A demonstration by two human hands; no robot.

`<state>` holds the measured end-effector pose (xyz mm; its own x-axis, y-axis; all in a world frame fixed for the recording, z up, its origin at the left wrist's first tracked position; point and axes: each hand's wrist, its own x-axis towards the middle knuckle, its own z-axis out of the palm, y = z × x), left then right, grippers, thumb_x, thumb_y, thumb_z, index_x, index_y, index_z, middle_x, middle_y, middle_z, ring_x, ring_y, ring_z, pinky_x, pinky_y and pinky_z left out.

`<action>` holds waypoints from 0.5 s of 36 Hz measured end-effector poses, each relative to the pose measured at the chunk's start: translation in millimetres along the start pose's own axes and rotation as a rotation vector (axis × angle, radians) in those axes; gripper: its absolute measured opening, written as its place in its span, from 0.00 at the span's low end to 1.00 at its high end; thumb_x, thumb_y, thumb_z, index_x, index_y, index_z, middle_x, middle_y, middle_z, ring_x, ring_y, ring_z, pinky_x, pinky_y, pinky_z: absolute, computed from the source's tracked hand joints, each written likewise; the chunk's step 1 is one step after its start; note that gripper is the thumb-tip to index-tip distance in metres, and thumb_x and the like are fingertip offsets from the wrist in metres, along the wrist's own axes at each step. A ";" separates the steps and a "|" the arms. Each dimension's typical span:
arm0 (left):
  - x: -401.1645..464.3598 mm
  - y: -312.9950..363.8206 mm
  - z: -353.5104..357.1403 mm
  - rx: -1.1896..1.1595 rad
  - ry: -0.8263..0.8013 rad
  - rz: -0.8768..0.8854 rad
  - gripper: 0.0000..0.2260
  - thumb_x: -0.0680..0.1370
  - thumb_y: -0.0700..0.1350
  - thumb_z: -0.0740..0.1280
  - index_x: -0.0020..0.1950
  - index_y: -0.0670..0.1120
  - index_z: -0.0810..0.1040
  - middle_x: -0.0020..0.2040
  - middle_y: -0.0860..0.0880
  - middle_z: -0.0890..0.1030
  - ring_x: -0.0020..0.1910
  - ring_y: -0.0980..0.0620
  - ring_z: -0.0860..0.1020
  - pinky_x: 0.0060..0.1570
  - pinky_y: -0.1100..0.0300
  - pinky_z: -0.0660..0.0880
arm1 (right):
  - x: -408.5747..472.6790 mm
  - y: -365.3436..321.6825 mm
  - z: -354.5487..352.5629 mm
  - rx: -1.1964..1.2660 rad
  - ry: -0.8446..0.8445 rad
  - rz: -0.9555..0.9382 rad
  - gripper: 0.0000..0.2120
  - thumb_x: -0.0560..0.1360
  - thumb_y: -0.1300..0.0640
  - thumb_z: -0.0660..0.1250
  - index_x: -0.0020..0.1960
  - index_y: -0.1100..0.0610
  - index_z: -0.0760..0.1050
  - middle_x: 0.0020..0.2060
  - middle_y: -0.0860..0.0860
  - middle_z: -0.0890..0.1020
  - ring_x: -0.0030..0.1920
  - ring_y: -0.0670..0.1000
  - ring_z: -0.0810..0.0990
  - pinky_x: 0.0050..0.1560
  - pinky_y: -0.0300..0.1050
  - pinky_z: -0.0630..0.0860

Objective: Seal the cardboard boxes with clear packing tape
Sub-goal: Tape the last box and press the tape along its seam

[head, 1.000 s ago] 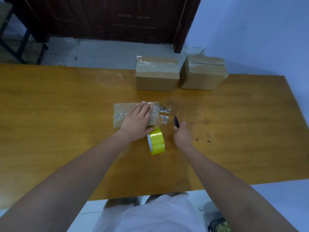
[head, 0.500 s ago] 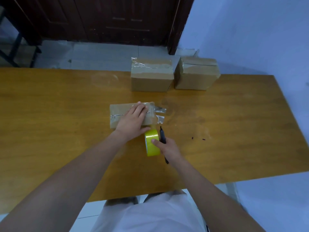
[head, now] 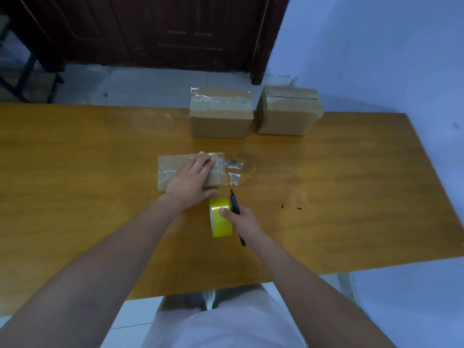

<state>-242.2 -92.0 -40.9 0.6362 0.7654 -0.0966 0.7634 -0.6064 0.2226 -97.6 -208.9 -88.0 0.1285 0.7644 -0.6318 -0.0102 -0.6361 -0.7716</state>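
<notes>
A flat cardboard box (head: pixel 168 169) lies mid-table with clear tape along its top seam and loose tape ends (head: pixel 234 169) sticking out at its right side. My left hand (head: pixel 192 179) rests flat on the box, fingers straight. Just in front stands a yellow tape roll (head: pixel 219 227) on its edge. My right hand (head: pixel 239 219) holds a black cutter (head: pixel 234 199) and its thumb touches the roll's top.
Two taller taped cardboard boxes, one on the left (head: pixel 221 116) and one on the right (head: pixel 288 111), stand side by side at the far edge of the wooden table (head: pixel 351 197). A dark door and a blue wall lie beyond.
My right hand, with the cutter, came down and left from beside the box to the tape roll. My left hand stayed flat on the box.
</notes>
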 end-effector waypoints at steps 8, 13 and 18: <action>-3.2 16.8 1.8 0.093 -0.046 -0.079 0.37 0.78 0.61 0.59 0.78 0.42 0.50 0.77 0.45 0.55 0.77 0.46 0.49 0.74 0.54 0.42 | -5.1 -16.5 4.4 -0.046 0.049 0.064 0.15 0.72 0.47 0.70 0.44 0.56 0.68 0.39 0.55 0.70 0.40 0.53 0.71 0.42 0.49 0.69; -6.1 16.2 -5.1 -0.016 -0.123 -0.070 0.41 0.76 0.63 0.61 0.78 0.44 0.44 0.79 0.47 0.47 0.77 0.49 0.42 0.71 0.60 0.37 | -5.8 -21.5 1.9 -0.062 0.042 0.061 0.13 0.74 0.50 0.69 0.44 0.57 0.70 0.38 0.55 0.71 0.39 0.53 0.71 0.41 0.47 0.67; -10.3 18.4 -7.6 0.116 -0.241 -0.068 0.51 0.70 0.72 0.59 0.77 0.43 0.38 0.78 0.46 0.38 0.76 0.49 0.36 0.73 0.56 0.36 | -5.3 -22.5 -1.7 -0.094 0.002 0.025 0.14 0.75 0.49 0.68 0.44 0.59 0.70 0.36 0.54 0.68 0.38 0.52 0.67 0.38 0.45 0.64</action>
<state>-235.6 -109.4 -28.4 0.5806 0.7404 -0.3386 0.8042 -0.5866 0.0962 -96.3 -198.9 -67.2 0.1311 0.7481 -0.6505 0.0799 -0.6620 -0.7452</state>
